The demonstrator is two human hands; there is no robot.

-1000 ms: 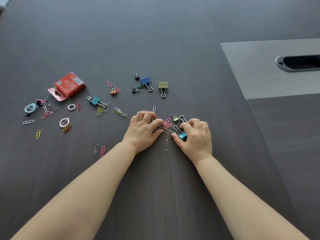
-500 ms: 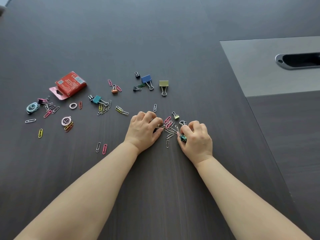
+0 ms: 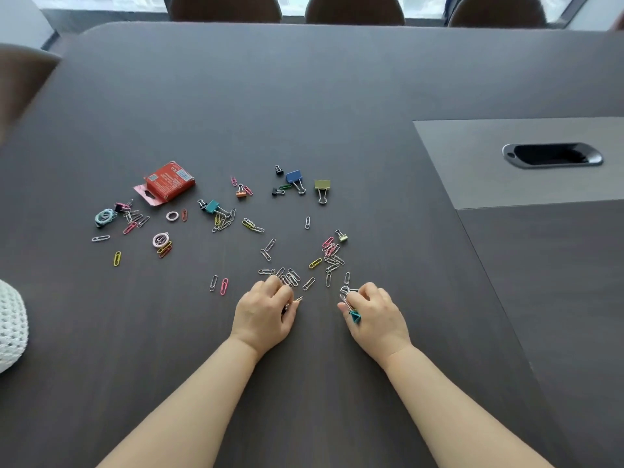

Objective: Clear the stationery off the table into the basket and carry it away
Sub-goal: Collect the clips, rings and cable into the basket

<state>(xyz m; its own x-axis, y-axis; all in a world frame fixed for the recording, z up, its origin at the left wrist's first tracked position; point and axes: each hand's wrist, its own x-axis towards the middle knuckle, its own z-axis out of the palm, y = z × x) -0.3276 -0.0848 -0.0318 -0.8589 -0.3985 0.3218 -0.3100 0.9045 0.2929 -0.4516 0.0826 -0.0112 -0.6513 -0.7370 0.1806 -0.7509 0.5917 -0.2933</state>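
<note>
Dark wood-grain desk (image 3: 337,96): scattered wire paper clips (image 3: 290,276), mid-desk. Left hand (image 3: 263,315): fingers curled shut on several silver clips. Right hand (image 3: 374,314): fingers clamped on small teal binder clip (image 3: 354,315). White woven basket (image 3: 10,327): far left edge. Red cardboard box (image 3: 169,180): left of centre.

Stationery counted on the table (image 3: 304,96)

One red box (image 3: 170,181), two hands, and three large binder clips apart from them are seen; paper clips are too many to count.

Both forearms are bare to the frame's near edge; left hand (image 3: 263,314) and right hand (image 3: 378,315) wear no rings
</note>
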